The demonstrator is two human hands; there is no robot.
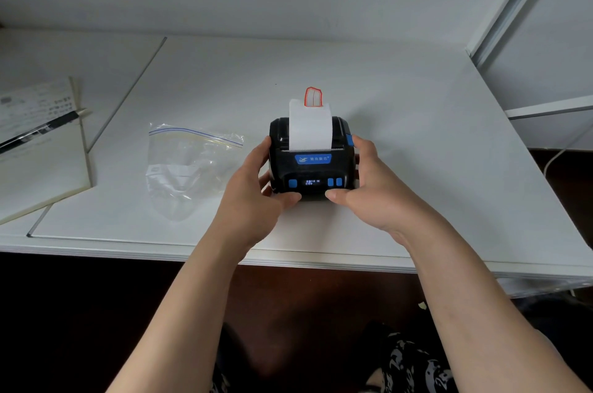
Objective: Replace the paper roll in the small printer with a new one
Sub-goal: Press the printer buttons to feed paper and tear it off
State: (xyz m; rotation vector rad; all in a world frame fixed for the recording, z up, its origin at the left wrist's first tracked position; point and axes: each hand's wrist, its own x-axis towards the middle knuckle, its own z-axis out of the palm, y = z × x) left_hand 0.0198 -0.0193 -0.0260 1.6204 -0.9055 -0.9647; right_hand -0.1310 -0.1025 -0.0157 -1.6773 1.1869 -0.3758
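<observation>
Nearest to me were the person's two bare forearms, reaching up from the bottom edge over a dark floor and a bit of patterned black-and-white clothing (414, 363). They led to the hands, which cupped the small black printer (313, 168) from either side. The left hand (253, 196) was curled around the printer's left flank, fingers half closed, thumb laid along the front lower edge. The right hand (372, 187) mirrored it on the right flank, thumb likewise on the front edge, its fingers wrapped behind and reaching up near the blue latch (350, 140) at the printer's upper right corner. Both hands were clamped on the printer, set apart by its width (their thumbs almost met at the front).

The printer sat on the white desk (401, 123), near the front edge and roughly in the middle. Its lid looked shut, and a strip of white paper (309, 127) came out of the slot and stood up behind it, with a small red-outlined tab (313, 97) at its top. A blue label, blue buttons and a small lit display showed on the front face.

To the left of the printer, close to the left hand, lay a clear zip bag (189, 161), crumpled, with something white inside that I could not make out. Farther left rested a pale board (48, 180) with printed papers (35, 110) on top. A plain white wall stood behind the desk, and a white shelf frame (513, 7) rose at the right.
</observation>
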